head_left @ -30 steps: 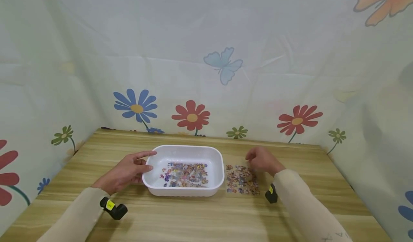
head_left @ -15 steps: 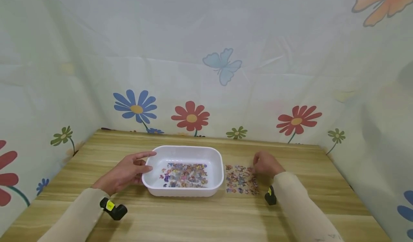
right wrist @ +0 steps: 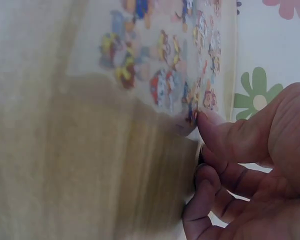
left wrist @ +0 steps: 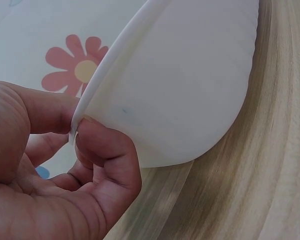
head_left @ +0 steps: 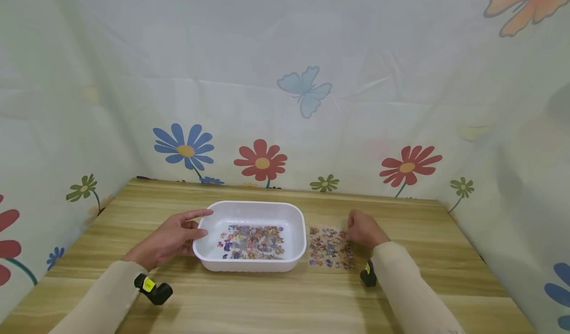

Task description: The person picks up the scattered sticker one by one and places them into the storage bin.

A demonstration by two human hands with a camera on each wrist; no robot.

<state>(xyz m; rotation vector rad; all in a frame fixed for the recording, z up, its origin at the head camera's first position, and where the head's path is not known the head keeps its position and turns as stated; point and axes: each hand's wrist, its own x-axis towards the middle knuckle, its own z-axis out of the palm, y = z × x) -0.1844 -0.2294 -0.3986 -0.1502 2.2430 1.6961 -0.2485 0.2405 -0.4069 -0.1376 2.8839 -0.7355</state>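
In the head view my left hand (head_left: 166,237) grips the left end of a white plastic basin (head_left: 249,264). The left wrist view has its curled fingers and thumb on both sides of the basin's rim (left wrist: 97,80). On the basin floor lie many small colourful cartoon stickers (head_left: 254,242). Beside the basin, flat on the table, is a clear sticker sheet (head_left: 329,247) printed with rows of cartoon figures. My right hand (head_left: 366,228) pinches its far right corner, the thumb on the printed face in the right wrist view and curled fingers close by the edge.
A wood-grain table (head_left: 249,304) carries the basin and sheet. Behind and at both sides hangs a pale curtain (head_left: 240,76) with printed flowers and butterflies. Small black wrist cameras (head_left: 153,289) are strapped over both beige sleeves (head_left: 414,284).
My right hand has shifted right and slightly down onto the sheet's far right corner, its fingers closing there. The left hand and the basin keep their places.
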